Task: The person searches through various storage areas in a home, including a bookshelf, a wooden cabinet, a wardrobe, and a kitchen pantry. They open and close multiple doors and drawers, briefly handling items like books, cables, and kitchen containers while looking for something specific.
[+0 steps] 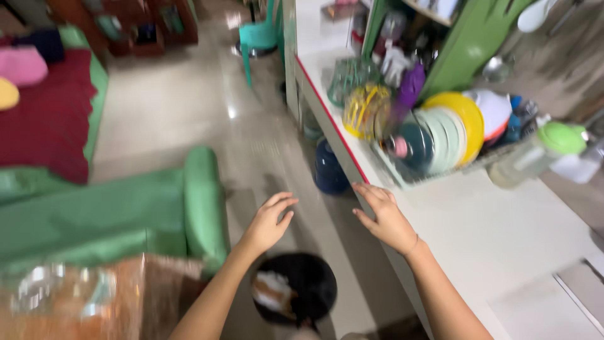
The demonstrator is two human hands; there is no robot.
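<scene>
Left hand (269, 221): open, fingers spread, empty, left of the worktop (503, 233) edge.
Right hand (385, 218): open, empty, at that edge.
Dish rack (440, 135): crowded, beyond the right hand.
Risk: a hasty reach may topple plates.

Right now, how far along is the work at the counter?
Done: washed plates stand in the rack on the counter. In hand: nothing; left hand hangs empty over the floor, right hand is at the counter edge, holding nothing. Left: cannot tell; the picture is blurred.
</scene>
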